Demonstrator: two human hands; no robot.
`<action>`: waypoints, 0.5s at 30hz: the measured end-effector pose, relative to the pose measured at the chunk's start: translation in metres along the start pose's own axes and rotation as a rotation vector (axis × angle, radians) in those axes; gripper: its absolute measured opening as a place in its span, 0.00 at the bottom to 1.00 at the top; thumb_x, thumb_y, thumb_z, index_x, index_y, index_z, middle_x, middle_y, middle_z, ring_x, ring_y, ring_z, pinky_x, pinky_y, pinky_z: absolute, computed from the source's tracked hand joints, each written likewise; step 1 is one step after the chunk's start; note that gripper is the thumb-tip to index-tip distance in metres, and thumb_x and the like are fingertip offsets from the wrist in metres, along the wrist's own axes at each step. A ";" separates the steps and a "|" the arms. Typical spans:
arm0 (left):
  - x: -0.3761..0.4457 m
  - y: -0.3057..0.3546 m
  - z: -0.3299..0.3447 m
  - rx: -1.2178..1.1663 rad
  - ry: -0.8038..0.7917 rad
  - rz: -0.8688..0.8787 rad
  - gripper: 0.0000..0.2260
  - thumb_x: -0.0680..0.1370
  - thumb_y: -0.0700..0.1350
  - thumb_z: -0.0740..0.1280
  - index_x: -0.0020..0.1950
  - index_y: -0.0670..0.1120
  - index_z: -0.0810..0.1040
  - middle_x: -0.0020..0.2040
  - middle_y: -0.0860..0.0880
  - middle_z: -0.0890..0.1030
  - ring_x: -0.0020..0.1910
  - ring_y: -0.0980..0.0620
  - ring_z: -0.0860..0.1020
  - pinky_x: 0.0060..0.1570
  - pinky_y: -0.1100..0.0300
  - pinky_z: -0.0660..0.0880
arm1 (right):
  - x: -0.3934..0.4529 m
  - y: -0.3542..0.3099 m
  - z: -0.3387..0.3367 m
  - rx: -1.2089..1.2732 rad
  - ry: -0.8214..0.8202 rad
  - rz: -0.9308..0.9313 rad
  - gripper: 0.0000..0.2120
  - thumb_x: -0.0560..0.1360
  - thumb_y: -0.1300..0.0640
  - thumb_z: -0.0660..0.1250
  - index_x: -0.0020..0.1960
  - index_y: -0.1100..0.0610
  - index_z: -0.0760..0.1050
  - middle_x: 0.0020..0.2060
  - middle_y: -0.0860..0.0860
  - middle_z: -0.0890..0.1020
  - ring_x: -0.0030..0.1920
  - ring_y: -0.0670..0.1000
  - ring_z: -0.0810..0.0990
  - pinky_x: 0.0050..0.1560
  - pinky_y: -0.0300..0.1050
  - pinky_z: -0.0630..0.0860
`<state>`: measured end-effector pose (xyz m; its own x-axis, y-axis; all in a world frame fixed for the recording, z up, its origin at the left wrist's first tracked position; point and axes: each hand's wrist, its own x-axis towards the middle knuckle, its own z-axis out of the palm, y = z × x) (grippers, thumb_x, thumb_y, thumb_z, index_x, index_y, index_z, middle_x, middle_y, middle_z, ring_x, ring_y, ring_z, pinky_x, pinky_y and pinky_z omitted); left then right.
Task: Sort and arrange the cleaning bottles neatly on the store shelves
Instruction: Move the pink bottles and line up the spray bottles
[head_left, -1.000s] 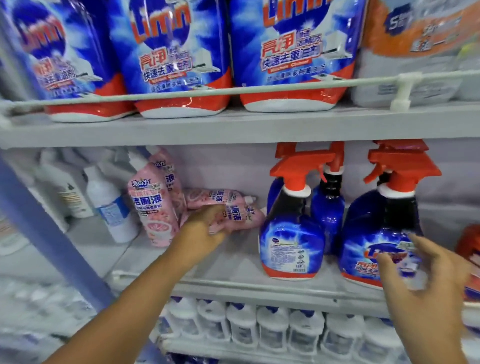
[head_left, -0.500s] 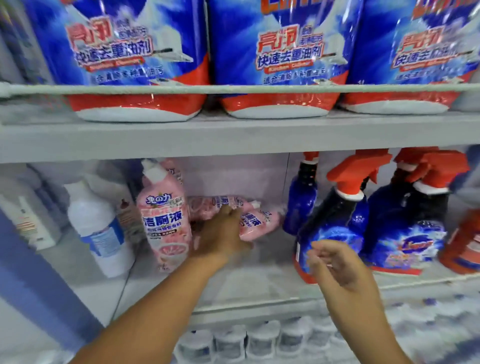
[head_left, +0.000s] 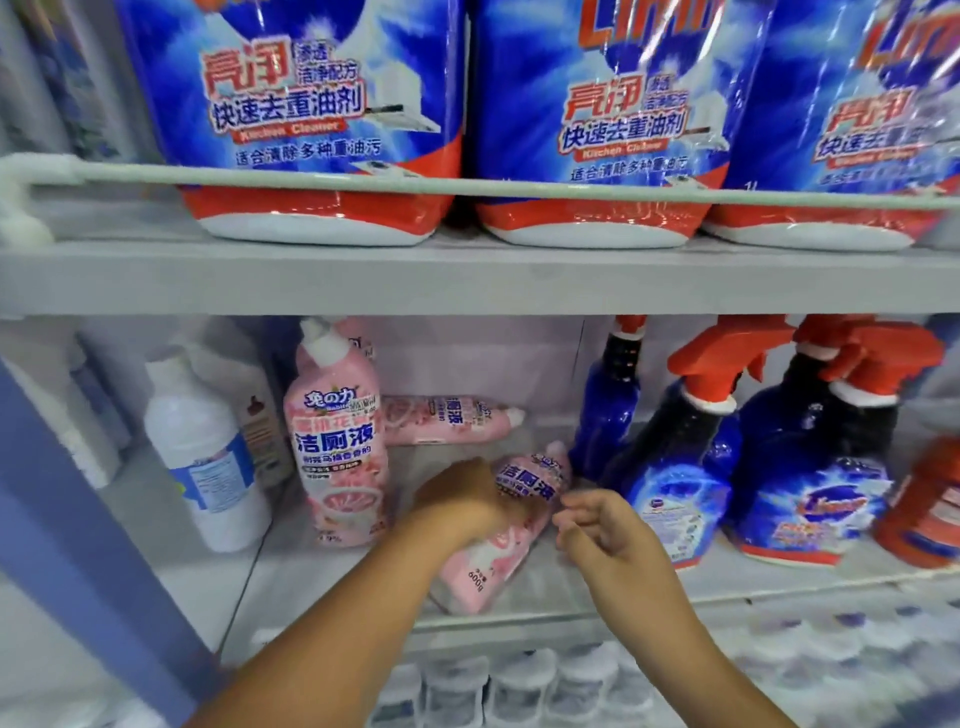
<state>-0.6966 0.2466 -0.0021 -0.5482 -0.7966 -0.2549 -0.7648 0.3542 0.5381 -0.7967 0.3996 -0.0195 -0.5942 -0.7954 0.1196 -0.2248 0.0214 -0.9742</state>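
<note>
On the middle shelf (head_left: 519, 597) the left hand (head_left: 462, 501) grasps a pink bottle (head_left: 498, 540) lying tilted, its cap pointing far right. The right hand (head_left: 605, 527) hovers just right of it, fingers (head_left: 571, 512) loosely curled and holding nothing. Another pink bottle (head_left: 337, 441) stands upright to the left; a third (head_left: 447, 418) lies behind. Blue spray bottles (head_left: 810, 467) stand right.

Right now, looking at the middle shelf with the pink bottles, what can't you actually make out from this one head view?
- Left hand fingers: hidden behind the tilted pink plastic toilet-cleaner bottle it grips.
- Pink bottle standing behind the upright pink bottle: mostly covered by it.
- Blue spray bottle with red trigger at the back: trigger cut off by the grey shelf board.
- White-capped bottles on the bottom shelf: too blurred to read.
- Blue kitchen-cleaner pouches: tops cut by the frame edge.
</note>
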 end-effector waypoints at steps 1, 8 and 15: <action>0.001 0.000 0.000 -0.057 -0.022 -0.032 0.23 0.67 0.72 0.71 0.44 0.55 0.75 0.36 0.54 0.81 0.33 0.55 0.80 0.29 0.63 0.69 | 0.001 0.002 0.001 -0.008 -0.021 0.020 0.12 0.78 0.68 0.68 0.52 0.52 0.79 0.42 0.46 0.84 0.42 0.51 0.81 0.56 0.64 0.79; -0.005 -0.007 -0.011 -0.305 0.007 -0.094 0.29 0.56 0.66 0.79 0.50 0.52 0.83 0.36 0.54 0.87 0.33 0.56 0.85 0.33 0.62 0.80 | 0.007 -0.001 0.006 0.007 -0.059 0.092 0.13 0.76 0.69 0.68 0.54 0.52 0.79 0.43 0.45 0.85 0.42 0.47 0.83 0.55 0.53 0.81; -0.066 -0.034 -0.020 -0.691 0.544 0.018 0.22 0.66 0.47 0.83 0.53 0.54 0.74 0.41 0.60 0.85 0.38 0.62 0.83 0.35 0.63 0.77 | 0.032 0.003 0.036 0.285 -0.080 0.326 0.10 0.79 0.68 0.62 0.49 0.58 0.80 0.43 0.58 0.85 0.44 0.55 0.82 0.51 0.52 0.78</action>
<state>-0.6273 0.2775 0.0125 -0.1865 -0.9791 0.0814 -0.2854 0.1333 0.9491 -0.7886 0.3531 -0.0251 -0.5344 -0.8194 -0.2074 0.1938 0.1201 -0.9737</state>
